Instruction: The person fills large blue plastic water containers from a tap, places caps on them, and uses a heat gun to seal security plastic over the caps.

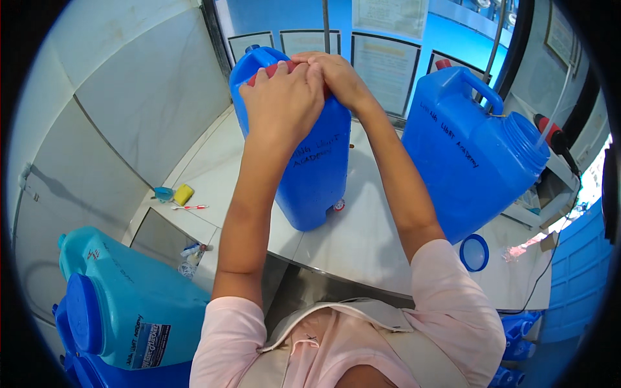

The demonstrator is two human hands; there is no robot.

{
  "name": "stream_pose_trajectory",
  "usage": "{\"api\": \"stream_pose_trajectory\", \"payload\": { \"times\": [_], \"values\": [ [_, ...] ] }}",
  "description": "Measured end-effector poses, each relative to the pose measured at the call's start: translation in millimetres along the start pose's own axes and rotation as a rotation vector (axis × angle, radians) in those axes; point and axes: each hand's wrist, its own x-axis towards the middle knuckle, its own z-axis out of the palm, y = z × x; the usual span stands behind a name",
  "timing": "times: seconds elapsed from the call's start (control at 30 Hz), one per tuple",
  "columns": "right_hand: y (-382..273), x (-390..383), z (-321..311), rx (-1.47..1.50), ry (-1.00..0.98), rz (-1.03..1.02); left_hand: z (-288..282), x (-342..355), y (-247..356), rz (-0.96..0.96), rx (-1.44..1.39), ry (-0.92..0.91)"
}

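Observation:
A tall blue water jug [317, 174] stands upright on the white tiled counter in front of me. Its wide red cap [270, 72] shows only in part, because both hands cover it. My left hand [284, 97] lies over the near side of the cap, fingers curled across its top. From the right, my right hand [339, 77] wraps the cap's far side, its fingers meeting the left ones. To the right is a second blue jug [459, 149] with an uncapped mouth and a thin pale tube at it. A loose blue cap [474, 253] rests on the counter beside that jug.
A teal jug [142, 297] with a blue lid stands at lower left. A yellow sponge [184, 194] and a toothbrush [190, 207] lie on the counter [252, 226] near the left wall. At right, a red-and-black corded tool [553, 137] trails a black cable. Framed papers line the window.

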Motion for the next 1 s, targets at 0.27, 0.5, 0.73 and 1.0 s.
{"api": "stream_pose_trajectory", "payload": {
  "times": [0.27, 0.5, 0.73, 1.0],
  "values": [
    [-95, -57, 38, -0.476, 0.266, -0.199, 31, -11, -147, -0.326, -0.243, 0.038],
    [-61, -24, 39, -0.327, 0.175, 0.182, 29, -23, -99, -0.530, -0.582, 0.030],
    [10, 20, -35, -0.213, 0.146, -0.143, 8, -6, -18, -0.455, -0.876, -0.006],
    [-7, -5, 46, -0.647, 0.421, -0.015, 5, -13, -76, -0.320, -1.018, 0.013]
  ]
}}
